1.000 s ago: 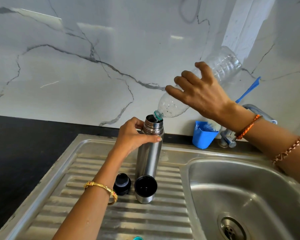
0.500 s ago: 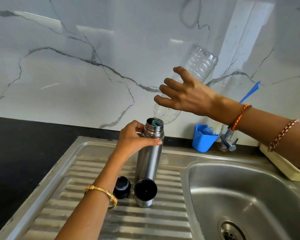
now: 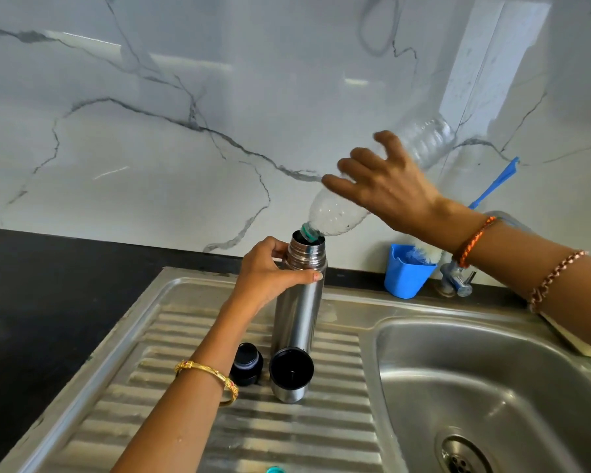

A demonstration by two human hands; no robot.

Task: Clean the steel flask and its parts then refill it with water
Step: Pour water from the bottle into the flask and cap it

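- Nearest: a teal bit [image 3: 274, 469] is peeking in at the bottom edge of the drainboard [image 3: 123, 414], prob. the bottle's cap, can't tell for sure.
- Next back, flask parts are lying on the ridges: steel cup lid [image 3: 291, 374] open side toward the camera, black stopper [image 3: 246, 364] just beside it on the left. Both off, so not yet refitted.
- Steel flask [image 3: 299, 302] is standing upright on the drainboard, left of the sink basin [image 3: 492, 387], mouth open.
- Left hand [image 3: 270, 273] is gripping the flask just below the neck, fingers curled round it, thumb across the front.
- Right hand [image 3: 388, 186] is holding the clear plastic bottle [image 3: 335, 213], fingers spread over its body; bottle is tipped, its teal neck at the flask mouth.
- Vs. half a sec ago the bottle is lying flatter, base swung right. It looks near empty, so the refill is prob. wrapping up.
- Farthest: blue cup [image 3: 406, 273] w/ brush by the marble wall, tap [image 3: 458, 279] beside it.
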